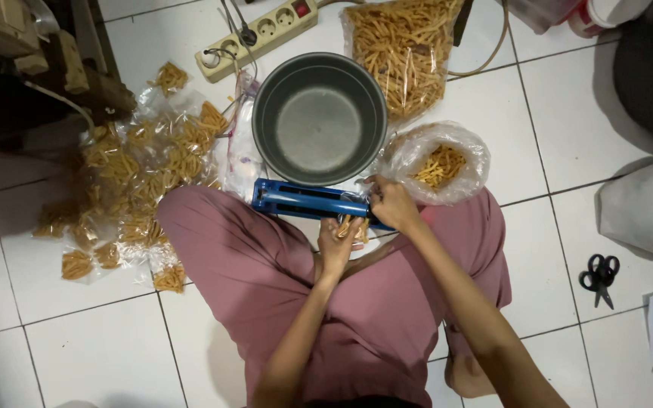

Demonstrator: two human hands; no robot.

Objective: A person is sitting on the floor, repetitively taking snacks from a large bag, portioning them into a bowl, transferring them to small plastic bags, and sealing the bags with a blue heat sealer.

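holding crinkly clear snack pouch (353, 227) | hands (336, 245) | blue sealer bar (307, 201)

Small clear plastic packet of yellow snack sticks (351, 227), upright, its top laid across the long blue bar-shaped sealer (304, 201) lying flat at 6 o'clock of the pot.

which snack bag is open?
The round clear bag right of the metal pot, by the right hand: its mouth gapes upward. The big bag behind it lies flat.
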